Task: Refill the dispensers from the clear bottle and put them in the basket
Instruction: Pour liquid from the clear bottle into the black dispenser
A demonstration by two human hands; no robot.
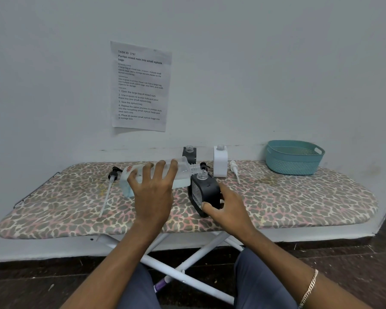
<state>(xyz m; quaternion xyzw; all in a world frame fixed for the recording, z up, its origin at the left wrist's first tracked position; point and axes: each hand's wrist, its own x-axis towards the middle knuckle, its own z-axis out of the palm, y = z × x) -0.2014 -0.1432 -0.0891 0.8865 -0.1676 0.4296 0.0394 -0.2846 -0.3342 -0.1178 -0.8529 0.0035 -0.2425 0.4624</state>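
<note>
Early in the task, judging from the layout. Holding the clear bottle (pixel 182 169) in the left hand (pixel 153 190), fingers wrapped over its side, tipped nearly flat above the middle of the ironing board (pixel 299 201), threaded neck aimed at the open mouth of the near black dispenser (pixel 206 190). Gripping that dispenser with the right hand (pixel 230 208), thumb on the front face, fingers round the far side, seemingly tilted toward the bottle, close to the front edge at mid-board. No telling whether pouring yet; pale blue liquid pooled along the bottle's low side. Waiting uncapped along the far edge: a second black dispenser (pixel 189 153) and a white dispenser (pixel 220 162), both upright, fill level not readable. Lying loose on the cover: a black pump (pixel 113 175) toward the left end, another black pump (pixel 204 165) just behind the bottle's neck, a white pump (pixel 234 167) just beside the white dispenser. At the far right corner, the teal basket (pixel 292 167), nothing visible inside from this angle. Left to do, most likely: finishing this pour, filling the other two, screwing all three pumps back on, moving each dispenser to the basket.
</note>
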